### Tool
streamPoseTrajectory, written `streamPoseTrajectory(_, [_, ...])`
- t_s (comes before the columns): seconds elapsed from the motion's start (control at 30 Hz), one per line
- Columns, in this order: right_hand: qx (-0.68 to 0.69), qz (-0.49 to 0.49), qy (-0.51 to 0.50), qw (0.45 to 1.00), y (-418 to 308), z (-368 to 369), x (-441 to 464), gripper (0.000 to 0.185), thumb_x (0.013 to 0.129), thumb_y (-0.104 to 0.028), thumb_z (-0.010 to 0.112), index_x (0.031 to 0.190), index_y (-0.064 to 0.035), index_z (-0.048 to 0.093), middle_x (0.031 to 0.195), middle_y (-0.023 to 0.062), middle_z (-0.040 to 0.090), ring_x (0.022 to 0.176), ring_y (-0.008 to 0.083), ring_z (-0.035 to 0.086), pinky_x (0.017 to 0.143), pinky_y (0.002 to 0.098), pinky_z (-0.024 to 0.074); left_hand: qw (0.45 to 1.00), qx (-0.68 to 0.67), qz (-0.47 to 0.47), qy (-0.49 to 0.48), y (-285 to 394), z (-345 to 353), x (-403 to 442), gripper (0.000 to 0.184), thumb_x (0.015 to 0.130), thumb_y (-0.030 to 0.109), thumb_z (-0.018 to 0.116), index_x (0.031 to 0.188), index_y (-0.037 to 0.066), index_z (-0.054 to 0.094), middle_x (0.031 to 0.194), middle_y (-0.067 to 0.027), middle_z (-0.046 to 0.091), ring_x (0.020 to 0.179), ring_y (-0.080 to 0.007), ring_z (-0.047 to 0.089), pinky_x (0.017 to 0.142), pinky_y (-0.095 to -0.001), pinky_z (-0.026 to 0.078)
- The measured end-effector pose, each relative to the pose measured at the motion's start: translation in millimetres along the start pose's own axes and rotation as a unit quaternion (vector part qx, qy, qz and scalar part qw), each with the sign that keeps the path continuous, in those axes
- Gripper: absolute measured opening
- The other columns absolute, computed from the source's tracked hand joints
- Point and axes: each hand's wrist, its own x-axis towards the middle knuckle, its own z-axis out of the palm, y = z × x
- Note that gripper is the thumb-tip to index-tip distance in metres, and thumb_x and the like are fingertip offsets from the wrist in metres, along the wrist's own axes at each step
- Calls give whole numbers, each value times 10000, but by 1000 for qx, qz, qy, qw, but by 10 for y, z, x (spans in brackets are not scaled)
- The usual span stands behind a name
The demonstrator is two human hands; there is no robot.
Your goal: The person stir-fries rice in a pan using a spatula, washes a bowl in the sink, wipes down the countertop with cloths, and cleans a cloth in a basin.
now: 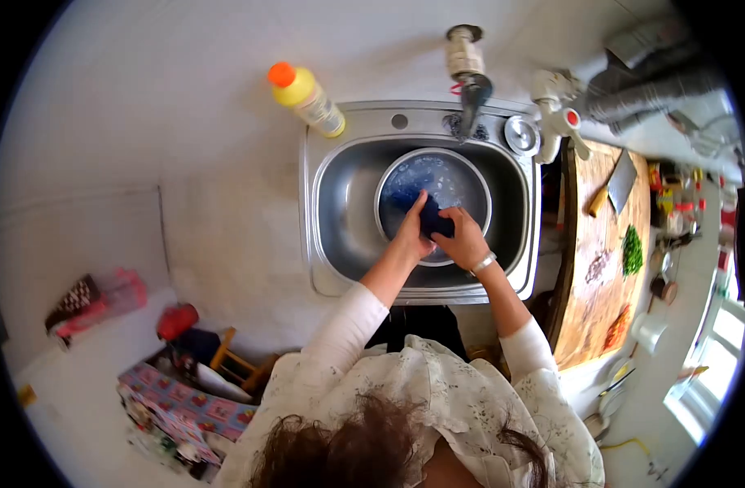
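Note:
A dark blue cloth point(434, 221) is bunched between my two hands over a round metal basin point(488, 203). My left hand point(413, 232) grips it from the left, thumb pointing up along it. From the right, my right hand point(463, 241) closes its fingers on the same cloth; a silvery bracelet point(484, 263) circles that wrist. Soapy water with white suds point(441, 175) fills the basin, and part of the cloth seems to trail into it at the left. The basin stands inside a stainless steel sink point(333, 203).
Behind the sink stands a yellow bottle point(311, 102) with an orange cap. A tap point(473, 98) reaches over the basin's far side. On the right, a wooden board point(592, 293) carries a cleaver point(622, 183), chopped greens point(632, 250) and other chopped food.

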Motion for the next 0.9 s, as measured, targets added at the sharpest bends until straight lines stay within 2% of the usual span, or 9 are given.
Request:
streamPoseTrajectory(0.1, [23, -72, -40, 996, -395, -483, -204, 376, 658, -75, 720, 994, -8, 566, 959, 168, 577, 899, 308, 584, 801, 337, 465, 994, 1, 7, -112, -104, -219, 262, 206, 765, 121, 631, 943, 31, 582, 841, -92, 629, 770, -221, 628, 792, -346, 515])
streamPoseTrajectory(0.27, [324, 31, 14, 945, -186, -938, -63, 342, 786, -21, 646, 1109, -14, 533, 1054, 73, 577, 961, 171, 555, 854, 284, 438, 989, 53, 6, -136, -311, 224, -569, 219, 857, 88, 488, 1032, -14, 572, 996, -111, 642, 867, -190, 637, 846, -347, 491])
streamPoseTrajectory(0.37, [445, 70, 115, 885, 379, -556, 57, 409, 932, -298, 455, 1215, -4, 472, 1174, 99, 515, 1104, 176, 465, 983, 323, 324, 974, -30, 15, -225, -489, 388, -668, 179, 858, 118, 506, 1002, 44, 582, 937, -57, 643, 871, -155, 615, 822, -325, 474])
streamPoseTrajectory(0.43, [619, 162, 124, 759, 674, -121, -27, 537, 915, -453, 423, 1218, -12, 476, 1212, 121, 511, 1136, 221, 456, 988, 357, 338, 954, -118, 8, -275, -602, 458, -624, 140, 851, 138, 518, 967, 88, 578, 902, -30, 629, 832, -144, 595, 801, -306, 461])
streamPoseTrajectory(0.53, [831, -7, -48, 554, 723, 538, -270, 767, 803, -600, 474, 1314, -41, 353, 1326, 169, 392, 1262, 322, 331, 1019, 583, 212, 917, -209, 50, -335, -672, 526, -621, 201, 867, 162, 492, 1058, 183, 553, 977, -1, 612, 892, -145, 579, 832, -354, 450])
streamPoseTrajectory(0.57, [826, -25, -29, 562, 165, 515, -244, 813, 761, -615, 504, 1298, -23, 355, 1319, 175, 379, 1275, 324, 306, 1015, 611, 190, 900, -221, 67, -370, -720, 480, -550, 214, 877, 180, 482, 1081, 206, 542, 994, 21, 608, 929, -146, 572, 840, -359, 446])
streamPoseTrajectory(0.67, [887, 69, 95, 447, -611, 330, -60, 575, 774, -394, 618, 1174, -27, 428, 1150, 149, 459, 1118, 276, 426, 950, 491, 332, 875, -263, 102, -393, -776, 416, -469, 249, 901, 218, 464, 1145, 239, 507, 1033, 55, 602, 1001, -140, 557, 850, -348, 436])
streamPoseTrajectory(0.87, [896, 20, -98, 432, 794, 439, 360, 344, 829, -184, 594, 1130, -95, 453, 1078, 105, 501, 928, 214, 486, 829, 366, 413, 937, -249, 29, -244, -792, 81, -408, 182, 875, 199, 517, 1042, 141, 561, 953, 10, 624, 823, -107, 574, 781, -234, 422])
streamPoseTrajectory(0.9, [815, 90, -18, 572, 610, 306, 346, 219, 808, -59, 593, 984, -92, 467, 928, 54, 487, 763, 145, 434, 689, 285, 415, 940, -222, 17, -258, -818, -58, -310, 163, 868, 197, 527, 1012, 134, 571, 935, 3, 627, 825, -107, 573, 782, -236, 424])
